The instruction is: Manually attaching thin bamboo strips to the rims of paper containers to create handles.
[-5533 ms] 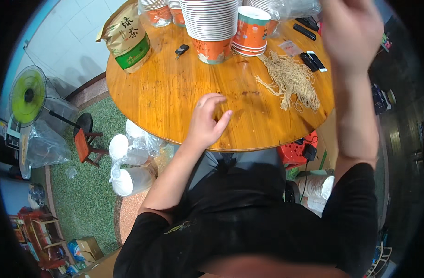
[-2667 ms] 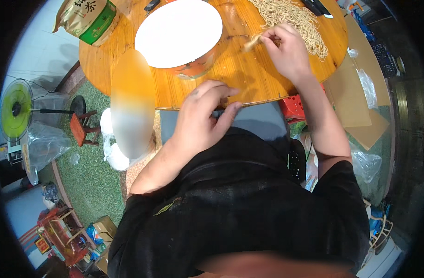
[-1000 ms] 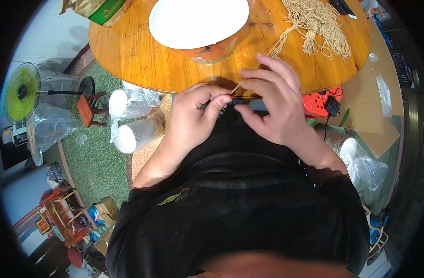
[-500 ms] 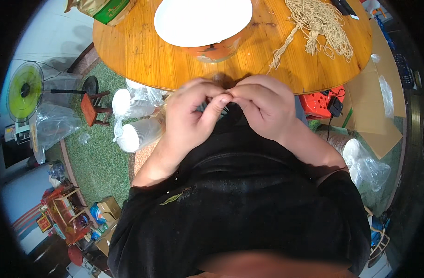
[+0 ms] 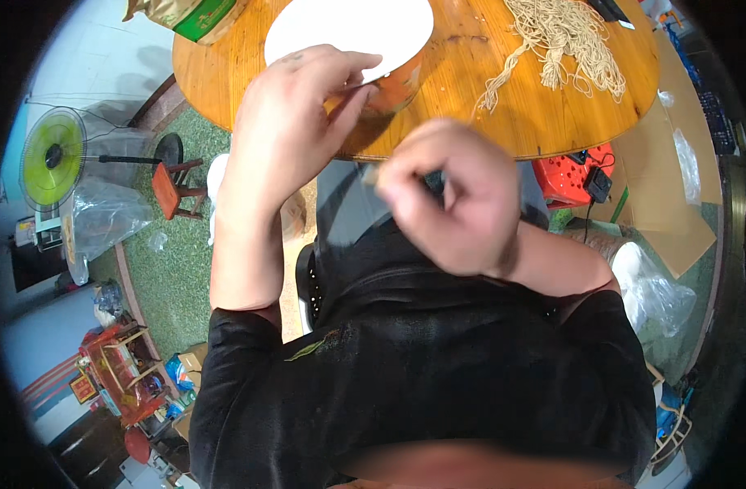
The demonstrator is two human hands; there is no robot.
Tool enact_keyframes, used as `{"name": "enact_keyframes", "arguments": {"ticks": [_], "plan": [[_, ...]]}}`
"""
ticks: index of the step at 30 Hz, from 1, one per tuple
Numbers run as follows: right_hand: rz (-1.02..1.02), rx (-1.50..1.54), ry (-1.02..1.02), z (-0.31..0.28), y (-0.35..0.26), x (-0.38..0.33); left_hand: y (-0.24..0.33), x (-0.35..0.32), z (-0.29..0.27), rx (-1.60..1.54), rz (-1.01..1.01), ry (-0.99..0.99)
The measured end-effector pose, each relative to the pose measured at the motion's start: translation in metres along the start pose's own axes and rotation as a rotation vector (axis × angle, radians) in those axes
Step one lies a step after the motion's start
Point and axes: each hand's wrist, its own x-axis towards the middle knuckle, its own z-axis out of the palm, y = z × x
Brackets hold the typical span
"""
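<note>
Now the two hands have parted: half a second ago their fingertips met just in front of the torso. The person's left hand (image 5: pixel 287 102) has moved up and forward to an orange printed paper tub with a wide, round white top (image 5: pixel 356 24). Its thumb and forefinger stand apart at the tub's near rim, the forefinger over the white top and the thumb lower, in front of the orange side; whether they touch it is unclear. The right hand (image 5: pixel 462 191) remains near the body, blurred, its fingers curled and the thumb drawn close to them. A small tan blur shows by its fingertips, but you cannot tell whether it is gripped.

The tub is on the round, orange-brown wooden surface (image 5: pixel 458 94), left of centre. To its right, the tangled heap of beige string (image 5: pixel 564 41) lies as before, one loose bunch trailing toward the near edge. A gold and green bag (image 5: pixel 203 18) stays at the far left, cut off by the frame.

Below the surface at right is a red perforated plastic stool (image 5: pixel 555 178). The left forearm now mostly covers the white, plastic-wrapped stacks (image 5: pixel 219 175) on the floor, plainly visible earlier.
</note>
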Motion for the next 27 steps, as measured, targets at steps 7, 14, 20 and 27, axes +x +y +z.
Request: {"name": "enact_keyframes", "arguments": {"ticks": [7,14,20,27], "plan": [[0.372,0.15,0.406,-0.001,0.046,-0.007,0.013,0.003,-0.004,-0.073,-0.054,-0.083],[0.319,-0.074,0.382,0.002,0.053,-0.006,0.02,0.012,-0.007,-0.115,-0.08,-0.169],[0.362,-0.097,0.319,-0.001,0.052,-0.008,0.007,0.023,-0.02,-0.218,-0.119,-0.258],[0.351,-0.133,0.323,0.002,0.05,-0.004,-0.005,0.035,-0.017,-0.419,-0.21,-0.441]]}}
